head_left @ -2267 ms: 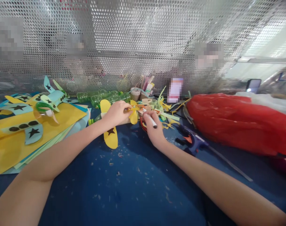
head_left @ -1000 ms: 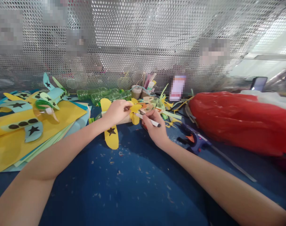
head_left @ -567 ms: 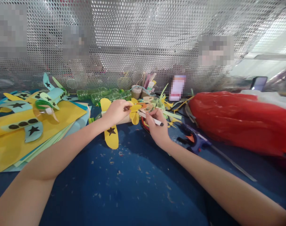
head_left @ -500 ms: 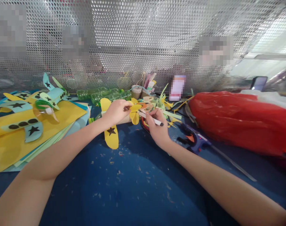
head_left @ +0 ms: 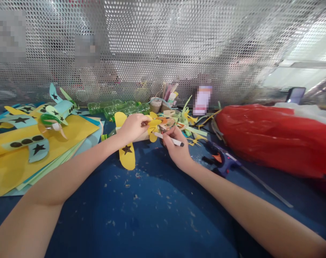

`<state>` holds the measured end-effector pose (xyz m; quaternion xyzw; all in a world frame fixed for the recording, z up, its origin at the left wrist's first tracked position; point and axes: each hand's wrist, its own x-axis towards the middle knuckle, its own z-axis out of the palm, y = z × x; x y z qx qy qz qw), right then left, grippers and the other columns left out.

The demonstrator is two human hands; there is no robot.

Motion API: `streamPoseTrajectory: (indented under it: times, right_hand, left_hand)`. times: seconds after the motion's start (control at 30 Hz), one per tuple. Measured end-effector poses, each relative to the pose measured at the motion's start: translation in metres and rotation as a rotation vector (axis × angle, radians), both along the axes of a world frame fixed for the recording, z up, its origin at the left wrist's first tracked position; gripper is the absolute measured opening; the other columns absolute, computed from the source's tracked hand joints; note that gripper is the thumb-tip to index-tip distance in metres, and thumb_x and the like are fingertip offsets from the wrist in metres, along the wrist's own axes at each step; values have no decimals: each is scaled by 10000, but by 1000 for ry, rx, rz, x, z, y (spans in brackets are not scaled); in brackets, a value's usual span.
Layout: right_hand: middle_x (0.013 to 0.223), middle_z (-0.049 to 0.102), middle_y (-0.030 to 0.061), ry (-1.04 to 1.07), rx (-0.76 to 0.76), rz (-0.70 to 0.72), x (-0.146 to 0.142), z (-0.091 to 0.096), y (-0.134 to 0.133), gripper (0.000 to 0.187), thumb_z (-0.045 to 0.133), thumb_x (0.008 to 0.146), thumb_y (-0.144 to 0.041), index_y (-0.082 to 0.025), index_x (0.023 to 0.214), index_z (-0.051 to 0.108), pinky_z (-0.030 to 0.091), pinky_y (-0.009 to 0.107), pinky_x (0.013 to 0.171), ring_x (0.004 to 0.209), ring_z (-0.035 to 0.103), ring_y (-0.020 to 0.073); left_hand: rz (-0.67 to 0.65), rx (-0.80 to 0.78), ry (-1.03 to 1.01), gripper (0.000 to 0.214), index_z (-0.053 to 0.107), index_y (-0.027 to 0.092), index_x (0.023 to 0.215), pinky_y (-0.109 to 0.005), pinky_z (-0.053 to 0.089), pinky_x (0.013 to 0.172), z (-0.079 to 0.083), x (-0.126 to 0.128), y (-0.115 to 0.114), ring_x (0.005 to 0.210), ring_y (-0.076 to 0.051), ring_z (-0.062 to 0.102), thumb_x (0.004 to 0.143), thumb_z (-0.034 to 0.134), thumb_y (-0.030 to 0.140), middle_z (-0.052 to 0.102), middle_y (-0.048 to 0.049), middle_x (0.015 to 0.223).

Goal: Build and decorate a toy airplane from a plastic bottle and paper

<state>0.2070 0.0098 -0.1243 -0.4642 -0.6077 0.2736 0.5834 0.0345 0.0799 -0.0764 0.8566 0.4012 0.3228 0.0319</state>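
My left hand (head_left: 132,127) is closed around the body of a bottle plane with yellow paper wings (head_left: 126,154) that carry a black star. It pins the plane against the blue table (head_left: 152,208). My right hand (head_left: 175,147) is closed on a white marker pen (head_left: 168,139) with a black end. The pen's tip touches the plane's yellow tail piece (head_left: 152,130), just right of my left fingers.
Finished paper planes (head_left: 55,114) lie on a stack of yellow and green sheets (head_left: 31,157) at the left. Green bottles (head_left: 120,107), a cup of sticks (head_left: 165,98) and paper scraps sit behind. A glue gun (head_left: 222,161) and a red plastic bag (head_left: 275,139) lie at the right. A perforated metal screen stands behind.
The pen in my right hand has shifted slightly left and down along the yellow tail piece. My left hand has kept its hold on the plane.
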Motion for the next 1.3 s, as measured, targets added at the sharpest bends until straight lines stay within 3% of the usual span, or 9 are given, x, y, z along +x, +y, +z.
streamPoseTrajectory:
  times: [0.47, 1.03, 1.3]
  right_hand:
    - [563, 418, -64, 23, -17, 3, 1, -1, 2, 140, 514, 818, -198, -236, 724, 418, 302, 265, 490, 488, 390, 105]
    - [704, 489, -41, -41, 87, -14, 5, -4, 8, 153, 544, 874, -296, -221, 785, 445, 352, 260, 561, 579, 436, 97]
    - [611, 413, -60, -39, 82, -52, 5, 2, 5, 157, 535, 838, -223, -228, 726, 425, 307, 268, 534, 531, 374, 102]
  left_hand:
    - [-4, -1, 12, 153, 720, 201, 840, -278, 456, 688, 0, 0, 0, 738, -161, 622, 737, 678, 97, 695, -8, 780]
    - [-34, 17, 23, 116, 708, 208, 796, -289, 461, 683, 1, 0, -3, 711, -161, 613, 744, 664, 114, 680, -2, 747]
    - [-12, -11, 36, 108, 712, 202, 801, -289, 448, 678, 3, 2, -5, 726, -167, 611, 749, 673, 115, 681, -7, 755]
